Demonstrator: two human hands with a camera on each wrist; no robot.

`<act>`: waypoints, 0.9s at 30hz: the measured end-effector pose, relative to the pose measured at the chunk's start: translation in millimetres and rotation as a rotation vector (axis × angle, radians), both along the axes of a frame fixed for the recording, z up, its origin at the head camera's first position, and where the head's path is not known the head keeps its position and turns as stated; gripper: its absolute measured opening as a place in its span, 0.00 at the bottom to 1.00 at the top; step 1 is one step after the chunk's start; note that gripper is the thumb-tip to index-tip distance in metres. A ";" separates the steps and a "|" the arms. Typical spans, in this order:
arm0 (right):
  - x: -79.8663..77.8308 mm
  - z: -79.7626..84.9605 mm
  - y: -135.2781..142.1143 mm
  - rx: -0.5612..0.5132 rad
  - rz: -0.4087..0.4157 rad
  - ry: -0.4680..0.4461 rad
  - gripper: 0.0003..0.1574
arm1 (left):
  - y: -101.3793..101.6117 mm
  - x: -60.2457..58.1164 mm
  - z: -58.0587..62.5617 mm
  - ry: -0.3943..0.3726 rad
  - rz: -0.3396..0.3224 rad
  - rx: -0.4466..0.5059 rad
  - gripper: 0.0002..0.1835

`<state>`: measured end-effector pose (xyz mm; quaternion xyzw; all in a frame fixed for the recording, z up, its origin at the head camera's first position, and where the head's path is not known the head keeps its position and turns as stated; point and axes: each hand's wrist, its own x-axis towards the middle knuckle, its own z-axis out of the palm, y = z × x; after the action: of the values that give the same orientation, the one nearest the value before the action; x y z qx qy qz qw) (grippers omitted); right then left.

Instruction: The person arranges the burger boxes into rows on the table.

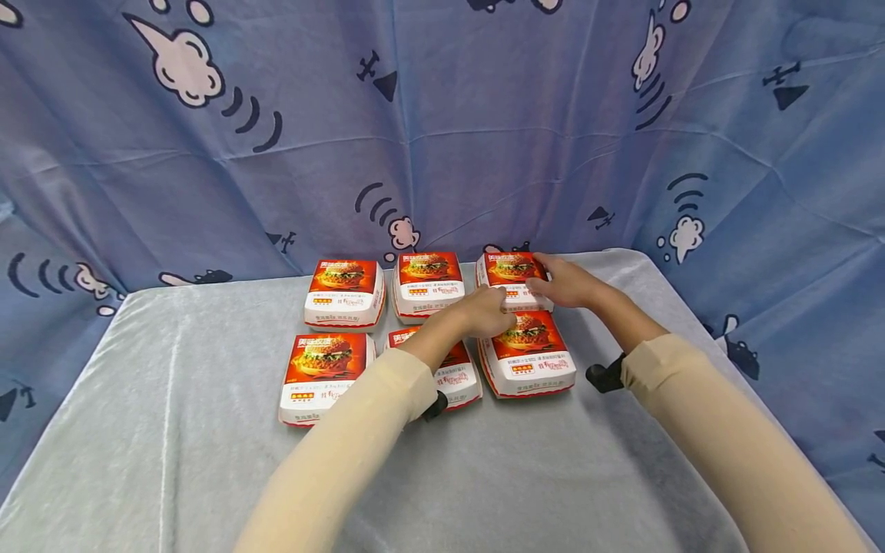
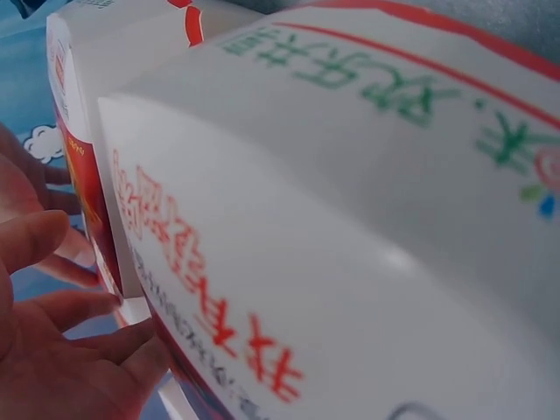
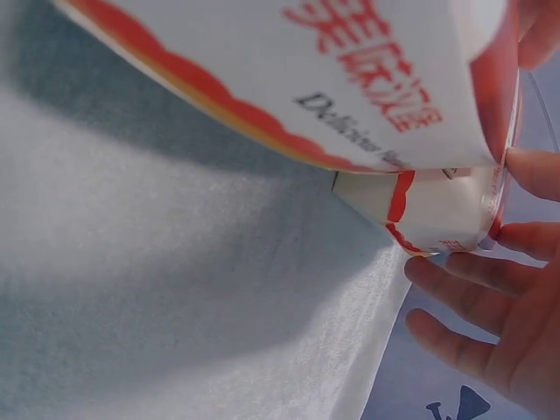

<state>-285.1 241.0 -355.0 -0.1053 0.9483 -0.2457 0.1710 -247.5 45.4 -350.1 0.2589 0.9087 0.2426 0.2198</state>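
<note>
In the head view my right hand [image 1: 570, 283] is at the right side of the back-right burger box [image 1: 518, 273], its fingers along the edge. My left hand [image 1: 484, 311] reaches over the front-middle burger box [image 1: 456, 376], its fingertips near the meeting of the back-right box and the front-right burger box [image 1: 532, 365]. In the left wrist view, fairly straight fingers of the left hand [image 2: 79, 359] lie against the box edges. The right wrist view has the right hand [image 3: 516, 306] with fingers spread, fingertips at the far box [image 3: 446, 210].
More closed red-and-white burger boxes stand on the left: a back-left box [image 1: 344, 292], a back-middle box [image 1: 429, 280] and a front-left box [image 1: 325, 369]. All sit in two rows on a grey cloth-covered table [image 1: 207, 461]. A blue patterned curtain [image 1: 311, 100] hangs behind.
</note>
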 end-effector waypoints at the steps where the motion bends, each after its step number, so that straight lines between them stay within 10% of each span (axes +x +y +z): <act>1: 0.1 0.2 -0.3 0.002 0.005 0.002 0.43 | 0.0 0.1 0.1 0.000 0.001 0.000 0.29; 18: -0.5 4.2 6.2 0.012 0.026 -0.027 0.44 | -3.2 -2.3 0.3 -0.049 0.017 0.074 0.35; 27: 10.6 23.2 26.8 0.124 -0.077 0.093 0.51 | -63.0 -6.6 19.2 0.170 0.079 0.379 0.29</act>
<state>-274.5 267.7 -331.8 -0.0692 0.9720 -0.1877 0.1235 -254.0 -17.6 -330.9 0.2792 0.8716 0.3949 0.0802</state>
